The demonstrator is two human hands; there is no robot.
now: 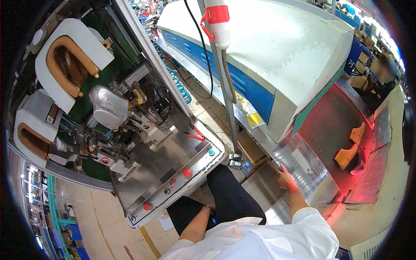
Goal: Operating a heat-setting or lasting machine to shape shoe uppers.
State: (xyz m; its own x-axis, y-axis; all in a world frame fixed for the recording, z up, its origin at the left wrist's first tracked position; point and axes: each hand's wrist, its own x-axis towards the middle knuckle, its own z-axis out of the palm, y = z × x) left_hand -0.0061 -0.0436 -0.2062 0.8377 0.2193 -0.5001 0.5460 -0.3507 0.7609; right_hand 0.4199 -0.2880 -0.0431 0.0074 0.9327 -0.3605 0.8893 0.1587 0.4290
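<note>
My right hand (284, 177) is at the near edge of a shiny metal table (299, 156), its fingers closed around that edge. Low between my dark-trousered thighs rests my left hand (211, 206); its fingers are mostly hidden. Beyond the metal table, under red light, two orange shoe uppers (346, 156) and a pink-lit shoe piece (358, 168) lie on a dark conveyor belt (320, 117). To my left stands a shoe-forming machine with a metal heel-shaped mould (108, 107) and padded U-shaped clamps (71, 54).
The machine's front panel carries red (187, 173) and green buttons (211, 152); red-handled pliers (196, 134) lie on its metal deck. A white and blue housing (260, 47) fills the far side. A grey post (229, 117) stands between them, a plastic bottle (246, 167) near its foot. Another person (381, 82) sits far right.
</note>
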